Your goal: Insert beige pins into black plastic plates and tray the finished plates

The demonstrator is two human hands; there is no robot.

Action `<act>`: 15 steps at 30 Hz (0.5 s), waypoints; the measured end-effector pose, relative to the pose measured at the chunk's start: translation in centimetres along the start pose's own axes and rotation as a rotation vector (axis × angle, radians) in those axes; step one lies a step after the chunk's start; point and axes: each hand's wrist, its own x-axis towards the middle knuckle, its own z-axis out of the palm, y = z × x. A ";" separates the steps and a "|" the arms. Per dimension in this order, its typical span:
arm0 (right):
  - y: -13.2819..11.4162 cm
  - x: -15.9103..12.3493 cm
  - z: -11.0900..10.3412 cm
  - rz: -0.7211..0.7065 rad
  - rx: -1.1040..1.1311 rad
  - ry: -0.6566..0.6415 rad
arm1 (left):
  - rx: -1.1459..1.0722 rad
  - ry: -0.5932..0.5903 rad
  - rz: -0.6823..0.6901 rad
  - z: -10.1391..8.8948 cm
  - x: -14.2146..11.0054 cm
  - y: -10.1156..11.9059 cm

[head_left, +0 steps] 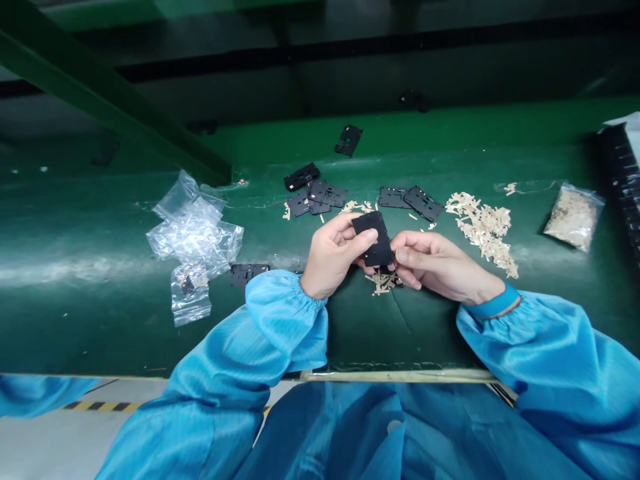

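Note:
My left hand (333,253) grips a flat black plastic plate (379,245), thumb across its face and fingers behind. At the plate's right edge, my right hand (435,263) is closed, thumb and forefinger pinched together; whatever lies between them is too small to make out. Just below the plate is a small heap of thin beige strips (383,285). Beyond my hands lie more black plates with cut-outs (320,195), some overlapping, and another pair of black plates (413,200). A larger spread of beige pieces (483,227) lies to the right of them.
Clear plastic bags (197,230) are piled at the left, with a small zip bag of parts (191,293) in front. A filled bag of beige pieces (574,217) lies far right, near a black ridged tray (620,180). A green post (125,100) rises at the back left.

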 end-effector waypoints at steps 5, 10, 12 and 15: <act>0.3 0.0 0.0 -0.030 0.021 -0.011 | -0.010 -0.004 0.001 -0.1 0.0 0.1; 0.8 0.0 -0.2 -0.039 0.009 -0.015 | -0.007 -0.019 -0.017 0.1 0.0 -0.1; 0.9 0.1 -0.1 -0.020 0.061 -0.056 | -0.044 -0.035 -0.023 0.2 -0.1 -0.3; 0.9 0.1 0.1 0.009 0.132 -0.112 | -0.116 -0.058 -0.032 0.4 -0.2 -0.5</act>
